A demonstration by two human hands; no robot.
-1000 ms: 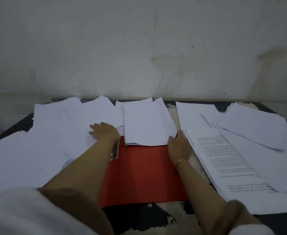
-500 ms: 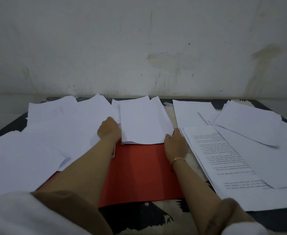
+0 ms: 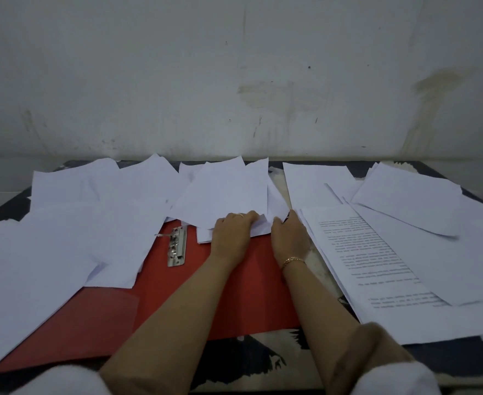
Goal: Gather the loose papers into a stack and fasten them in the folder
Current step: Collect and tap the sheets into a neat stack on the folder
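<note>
An open red folder lies flat on the table, its metal clip exposed near the spine. A small pile of white papers sits at the folder's far edge. My left hand grips the near edge of that pile, fingers curled under the sheets. My right hand holds the pile's right corner beside it. More loose white sheets cover the folder's left flap. A printed page lies to the right among further sheets.
The dark table has a black and white pattern near its front edge. A stained white wall stands right behind the table. Loose sheets overlap at the right and hang toward the table's edge.
My left hand has moved right from beside the clip to the pile's near edge, uncovering the clip. The pile's top sheets have shifted and fanned out. My right hand stays at the right corner.
</note>
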